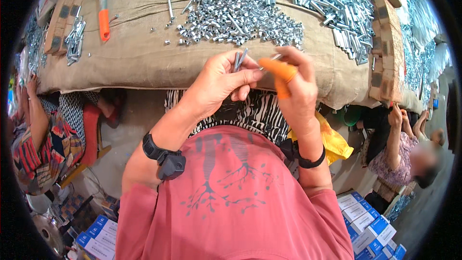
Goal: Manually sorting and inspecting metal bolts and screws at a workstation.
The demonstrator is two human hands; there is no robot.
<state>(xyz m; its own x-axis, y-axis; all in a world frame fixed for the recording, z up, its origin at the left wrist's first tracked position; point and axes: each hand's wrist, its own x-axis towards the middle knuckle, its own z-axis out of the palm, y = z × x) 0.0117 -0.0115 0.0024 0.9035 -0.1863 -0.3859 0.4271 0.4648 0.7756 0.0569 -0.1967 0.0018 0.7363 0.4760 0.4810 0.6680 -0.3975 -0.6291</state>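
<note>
The left hand [219, 79] has its grip closed on slim silver rods [237, 61], smooth and shiny, their ends poking up above the fingers. The right hand [299, 84] (orange covers [279, 70] on its fingers) curls just beside; blur leaves me unable to tell what its grip holds. Beyond, short silver tubes [216, 28] heap on the cloth-covered worktop [144, 62]. Blue-and-white boxes [357, 211], lower right, carry print too small to read.

Bright light glinted off metal sleeves [236, 17] at twelve o'clock; the right hand [299, 84] was blurred; lines bowed toward nine.
</note>
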